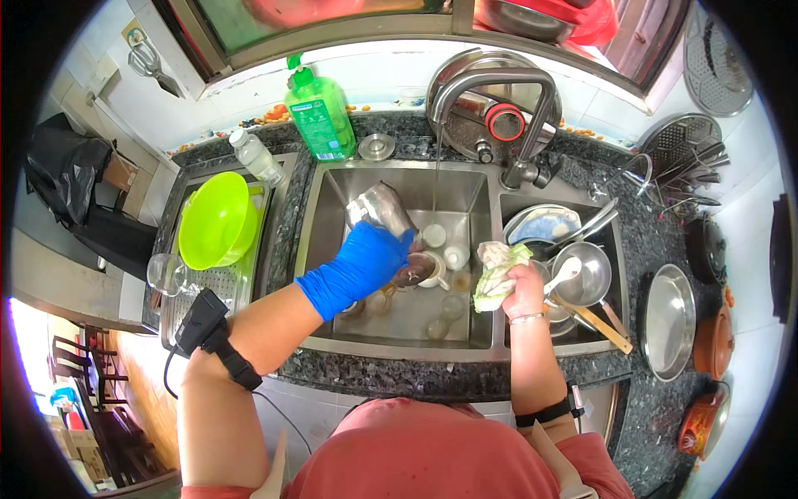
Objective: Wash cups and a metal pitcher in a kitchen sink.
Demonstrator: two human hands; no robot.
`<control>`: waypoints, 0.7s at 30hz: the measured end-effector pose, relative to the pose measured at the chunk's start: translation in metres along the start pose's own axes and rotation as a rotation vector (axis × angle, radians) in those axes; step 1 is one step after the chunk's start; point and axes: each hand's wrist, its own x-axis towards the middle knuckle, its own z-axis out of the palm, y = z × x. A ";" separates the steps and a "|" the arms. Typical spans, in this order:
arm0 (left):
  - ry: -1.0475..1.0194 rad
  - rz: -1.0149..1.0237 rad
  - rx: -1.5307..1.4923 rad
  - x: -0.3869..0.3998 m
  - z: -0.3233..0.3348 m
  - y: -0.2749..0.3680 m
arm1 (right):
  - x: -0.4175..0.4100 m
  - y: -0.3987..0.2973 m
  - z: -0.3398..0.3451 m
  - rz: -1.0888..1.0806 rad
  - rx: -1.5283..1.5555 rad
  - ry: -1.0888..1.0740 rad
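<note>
My left hand (pixel 377 252), in a blue rubber glove, grips a shiny, see-through or metallic vessel (pixel 383 209) tilted over the left sink basin (pixel 386 327). Its exact kind is unclear, and my glove hides part of it. Bare, with a bracelet at the wrist, my right hand (pixel 525 290) holds a crumpled whitish-green cloth (pixel 499 277) above the divider between the basins. Small white cups (pixel 456 257), clear little cups (pixel 437 327) and a brown rounded piece (pixel 416 269) lie in the left basin. A thin stream of water (pixel 435 168) falls from the steel faucet (pixel 492 78).
The right basin holds stacked plates (pixel 542 224), a steel ladle (pixel 583 271) and a wooden handle (pixel 598 324). A lime-green bowl (pixel 218 221) rests on the left drainer tray beside a clear glass (pixel 167 274). Behind the sink stands a green soap bottle (pixel 321 118).
</note>
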 end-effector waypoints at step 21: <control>0.893 -0.995 -1.008 -0.259 0.000 -0.009 | 0.002 0.003 -0.008 0.154 -0.131 0.033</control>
